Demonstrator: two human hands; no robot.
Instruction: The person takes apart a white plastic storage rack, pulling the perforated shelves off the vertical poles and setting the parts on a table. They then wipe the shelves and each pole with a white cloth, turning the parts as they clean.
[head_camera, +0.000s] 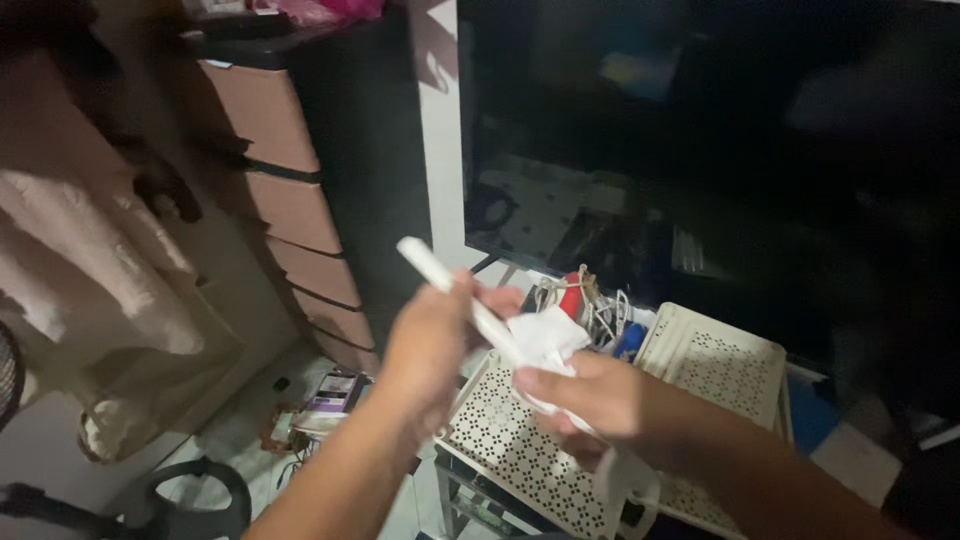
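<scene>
My left hand (432, 345) grips a slim white stick-shaped object (428, 265) that points up to the left. My right hand (590, 400) holds a crumpled white cloth or tissue (545, 340) pressed against the lower part of that stick. A strip of the white cloth hangs down below my right wrist. Both hands are above a cream perforated tray-like shelf (500, 430).
A large dark screen (700, 150) stands behind the hands. A dark drawer unit (300, 190) with several brownish drawer fronts is at the left. Tangled cables and a red object (580, 300) lie on the shelf. Light fabric (90, 260) hangs at far left; small items litter the floor.
</scene>
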